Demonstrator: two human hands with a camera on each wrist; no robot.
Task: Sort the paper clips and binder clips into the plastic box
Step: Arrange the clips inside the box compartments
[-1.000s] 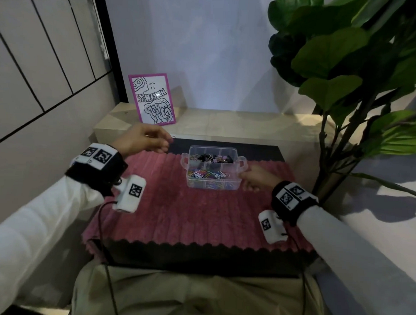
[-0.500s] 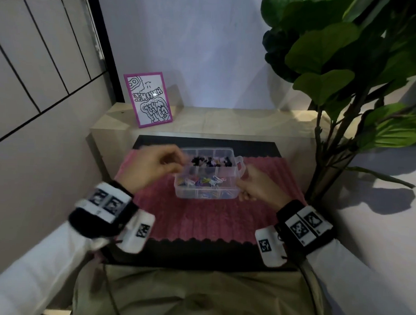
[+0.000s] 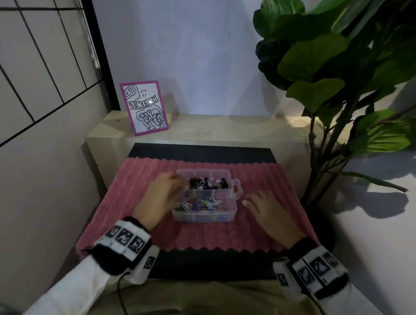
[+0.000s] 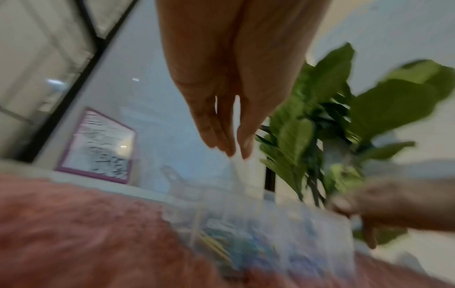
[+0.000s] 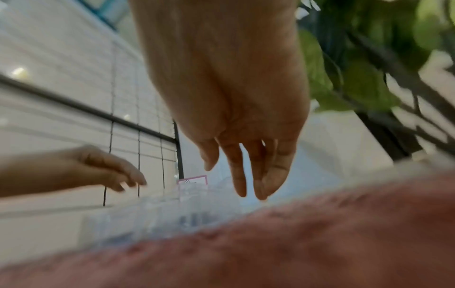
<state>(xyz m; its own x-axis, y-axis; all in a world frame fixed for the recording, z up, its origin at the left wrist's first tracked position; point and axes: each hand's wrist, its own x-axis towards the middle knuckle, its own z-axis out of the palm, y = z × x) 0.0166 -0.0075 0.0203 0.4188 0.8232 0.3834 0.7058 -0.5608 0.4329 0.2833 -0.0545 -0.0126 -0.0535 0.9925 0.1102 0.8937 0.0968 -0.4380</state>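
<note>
Both hands flank the plastic box (image 3: 233,206) on the pink mat (image 3: 135,178). From the left, the left hand (image 3: 162,194) reaches over the box's left rim, fingers straight and close together, holding nothing I can make out. Binder clips (image 3: 208,182) fill the far row, paper clips (image 3: 200,204) the near one, so the box runs left to right. Just beside its right end hovers the right hand (image 3: 268,210), relaxed and empty, so the left looks nearer the clips.
</note>
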